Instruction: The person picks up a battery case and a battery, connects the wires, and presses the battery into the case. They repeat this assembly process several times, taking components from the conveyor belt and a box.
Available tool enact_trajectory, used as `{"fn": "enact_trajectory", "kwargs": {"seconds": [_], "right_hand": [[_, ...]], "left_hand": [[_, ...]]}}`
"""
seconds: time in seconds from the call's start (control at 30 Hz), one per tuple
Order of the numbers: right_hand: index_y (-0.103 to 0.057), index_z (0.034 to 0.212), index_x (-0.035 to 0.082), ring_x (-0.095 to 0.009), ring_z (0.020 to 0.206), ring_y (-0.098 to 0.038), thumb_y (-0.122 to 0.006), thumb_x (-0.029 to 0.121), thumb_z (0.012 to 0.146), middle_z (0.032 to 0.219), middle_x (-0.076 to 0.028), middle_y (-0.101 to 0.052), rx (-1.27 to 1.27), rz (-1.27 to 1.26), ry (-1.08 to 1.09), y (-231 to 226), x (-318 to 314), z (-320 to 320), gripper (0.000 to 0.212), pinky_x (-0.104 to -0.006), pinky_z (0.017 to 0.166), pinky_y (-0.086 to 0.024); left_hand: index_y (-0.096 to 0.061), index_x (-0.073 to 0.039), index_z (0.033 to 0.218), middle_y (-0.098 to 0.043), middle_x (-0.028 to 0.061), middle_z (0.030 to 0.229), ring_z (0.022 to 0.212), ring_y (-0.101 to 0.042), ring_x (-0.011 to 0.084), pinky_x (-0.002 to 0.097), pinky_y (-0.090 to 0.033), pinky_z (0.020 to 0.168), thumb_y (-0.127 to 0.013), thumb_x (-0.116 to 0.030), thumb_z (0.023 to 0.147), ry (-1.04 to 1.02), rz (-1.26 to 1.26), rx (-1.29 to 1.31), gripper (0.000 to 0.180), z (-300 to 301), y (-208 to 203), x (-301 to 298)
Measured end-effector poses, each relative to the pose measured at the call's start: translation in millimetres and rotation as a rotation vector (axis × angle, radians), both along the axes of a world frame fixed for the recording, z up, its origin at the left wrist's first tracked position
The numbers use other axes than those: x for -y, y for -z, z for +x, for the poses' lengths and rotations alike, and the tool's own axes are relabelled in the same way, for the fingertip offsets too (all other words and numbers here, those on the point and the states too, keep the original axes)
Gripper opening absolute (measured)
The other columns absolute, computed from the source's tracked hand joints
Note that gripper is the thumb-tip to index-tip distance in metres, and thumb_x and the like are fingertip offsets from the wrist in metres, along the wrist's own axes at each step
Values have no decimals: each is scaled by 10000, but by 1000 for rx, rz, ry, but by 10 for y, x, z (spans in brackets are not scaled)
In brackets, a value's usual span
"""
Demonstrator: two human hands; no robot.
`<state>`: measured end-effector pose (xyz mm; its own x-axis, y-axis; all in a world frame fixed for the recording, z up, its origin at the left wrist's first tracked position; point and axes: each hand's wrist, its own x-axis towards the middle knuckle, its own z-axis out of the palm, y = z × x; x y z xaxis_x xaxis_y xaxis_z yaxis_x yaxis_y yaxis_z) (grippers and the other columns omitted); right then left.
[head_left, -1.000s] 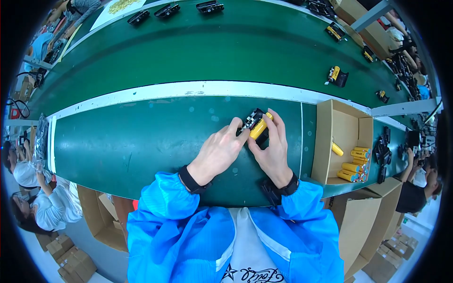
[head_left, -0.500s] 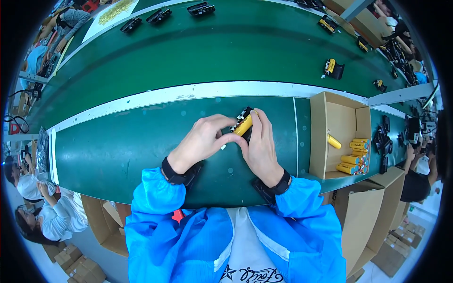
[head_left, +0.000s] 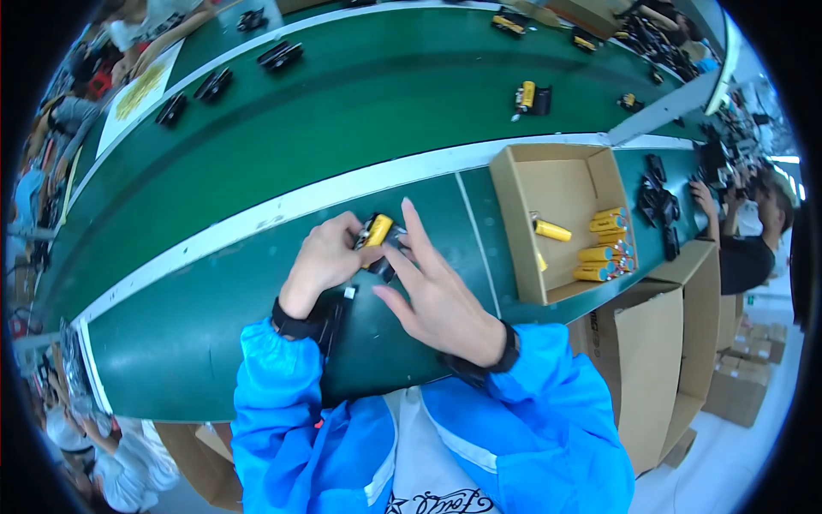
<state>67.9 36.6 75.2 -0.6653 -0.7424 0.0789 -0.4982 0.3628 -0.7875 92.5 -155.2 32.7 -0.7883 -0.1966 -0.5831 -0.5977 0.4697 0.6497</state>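
My left hand point(head_left: 324, 259) grips a small black plastic housing point(head_left: 383, 269) with a yellow cylindrical battery point(head_left: 379, 230) seated in it. Its fingers and thumb close on the battery side, so part of the housing is hidden. My right hand point(head_left: 445, 295) is just to the right, fingers spread and stretched out, the index finger pointing up past the housing. Whether a right fingertip still touches the housing I cannot tell. A small white piece point(head_left: 349, 292) shows below the housing, beside my left wrist.
A cardboard box point(head_left: 561, 292) on the right holds several yellow batteries point(head_left: 606, 244). Black parts point(head_left: 658, 204) lie beyond it. Across a white rail point(head_left: 342, 194), black housings point(head_left: 281, 55) and a battery-fitted housing point(head_left: 533, 98) lie on the green surface. A co-worker point(head_left: 747, 231) is at right.
My right hand has come off the battery and opened, fingers spreading. My left hand keeps hold of the housing. The whole view has turned and shifted, with the box now further left.
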Motion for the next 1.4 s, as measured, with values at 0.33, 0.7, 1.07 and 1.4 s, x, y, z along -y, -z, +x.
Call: {"fn": "enact_trajectory", "kwargs": {"seconds": [0.33, 0.7, 1.07, 1.4], "right_hand": [[-661, 1050, -27, -356, 852, -677, -667, 0, 815, 933, -167, -698, -387, 603, 179, 88, -1756, -1305, 236, -391, 803, -539], [-587, 1146, 0, -169, 777, -646, -729, -6, 813, 1010, -80, -676, 507, 475, 150, 105, -1945, -1337, 363, -295, 702, -532], [-416, 1422, -16, -200, 815, -654, -633, 17, 904, 1077, -96, -604, 911, -344, 457, -143, -2054, -556, 563, -289, 756, -554], [-443, 1391, -10, -220, 751, -629, -654, -1, 838, 1074, -136, -604, 865, -595, 678, -367, -2121, -547, 592, -283, 659, -521]], "left_hand": [[-617, 4, 960, -627, 74, 719, 634, -593, 151, 325, -459, 573, -879, -286, 721, 141, -76, -81, 458, 0, 184, 106], [-667, 22, 1059, -676, 115, 746, 633, -663, 177, 356, -500, 566, -801, -518, 769, 291, 120, 41, 627, -66, 271, 462], [-664, 40, 895, -671, 123, 719, 652, -673, 191, 340, -513, 574, -795, -441, 771, 535, -146, -159, 513, -364, 240, 341], [-719, 25, 739, -677, 170, 679, 694, -685, 329, 431, -526, 657, -652, -623, 832, 248, -180, -188, 657, -2081, 491, 1120]]}}
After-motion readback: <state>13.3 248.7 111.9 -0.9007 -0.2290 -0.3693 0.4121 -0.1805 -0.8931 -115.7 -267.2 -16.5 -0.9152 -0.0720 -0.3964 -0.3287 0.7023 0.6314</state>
